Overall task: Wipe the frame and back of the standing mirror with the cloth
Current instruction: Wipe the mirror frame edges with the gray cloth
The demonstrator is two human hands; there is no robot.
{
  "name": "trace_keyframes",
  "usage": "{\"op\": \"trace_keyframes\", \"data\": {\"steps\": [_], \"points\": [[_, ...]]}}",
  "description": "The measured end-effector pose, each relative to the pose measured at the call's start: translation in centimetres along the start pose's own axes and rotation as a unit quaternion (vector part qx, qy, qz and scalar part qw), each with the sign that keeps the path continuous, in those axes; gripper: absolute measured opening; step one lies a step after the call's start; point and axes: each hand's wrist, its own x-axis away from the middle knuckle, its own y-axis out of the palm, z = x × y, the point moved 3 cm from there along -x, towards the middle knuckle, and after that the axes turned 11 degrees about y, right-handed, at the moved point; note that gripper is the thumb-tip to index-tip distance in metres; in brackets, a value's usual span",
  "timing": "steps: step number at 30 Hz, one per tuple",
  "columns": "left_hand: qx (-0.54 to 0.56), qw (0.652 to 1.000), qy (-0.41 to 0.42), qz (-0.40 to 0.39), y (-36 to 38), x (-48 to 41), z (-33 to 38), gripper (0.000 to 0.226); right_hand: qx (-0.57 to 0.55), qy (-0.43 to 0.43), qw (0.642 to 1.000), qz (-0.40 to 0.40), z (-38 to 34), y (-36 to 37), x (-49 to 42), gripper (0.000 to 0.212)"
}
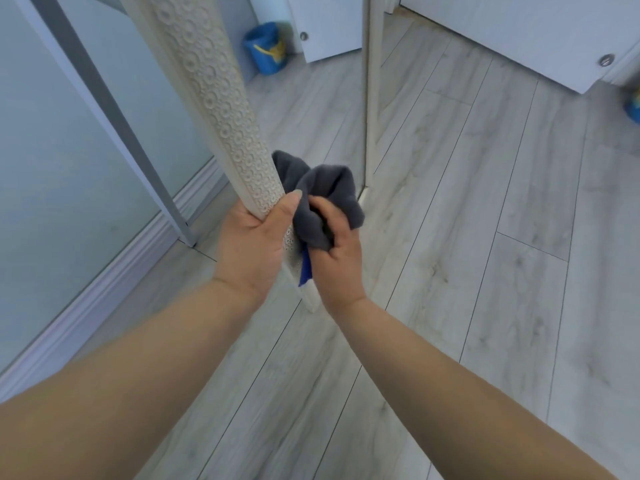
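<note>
Currently, the mirror frame (207,81) is gripped by the left hand (249,244) and a grey cloth (325,195) is held against it by the right hand (337,261).

Near centre, the cream embossed mirror frame, slanting up toward 11 o'clock, is wrapped by the left hand's curled fingers. At that hand's 3 o'clock the bunched cloth is clutched in the right hand's curled fingers, touching the frame's edge. A blue strip (304,270) is seen at the cloth's 6 o'clock. A blue bucket (265,48) is seen on the wood-look floor (485,237) at 12 o'clock.
</note>
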Motion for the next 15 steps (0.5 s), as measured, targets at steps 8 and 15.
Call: {"op": "trace_keyframes", "data": {"steps": [8, 15], "points": [[-0.032, 0.999, 0.001, 0.002, -0.2, 0.2, -0.5, 0.046, -0.011, 0.415, 0.909, -0.034, 10.1, -1.7, 0.7, 0.029], [-0.042, 0.999, 0.005, -0.003, -0.3, 0.1, -0.6, 0.020, -0.126, 0.292, 0.947, 0.042, 0.7, 0.1, -2.7, 0.072]]}}
